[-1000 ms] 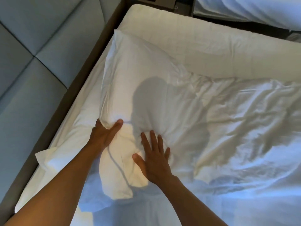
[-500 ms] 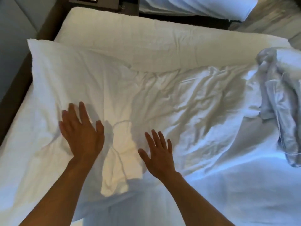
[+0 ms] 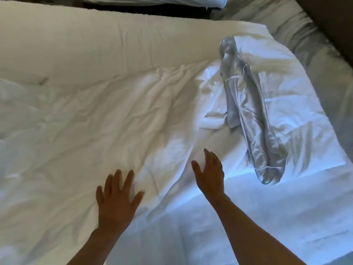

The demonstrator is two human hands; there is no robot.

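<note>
- White cotton pillow, creased and slack, spread flat left of the satin bundle; probably laid out for smoothing.
- Left hand: well left of the bundle, fingers straight and splayed, palm down on the pillow's near edge, gripping nothing; seemingly pressing creases out.
- Right hand: below-left of the bundle, fingers straight and together, nothing held; contact with the cloth uncertain.
- Satin bundle: silver-blue, white-piped, crumpled on the bed sheet, clear of both hands; apparently set aside.
- Long white bolster: up-left of the bundle, along the far side.
- No brand, label or legible writing.
</note>
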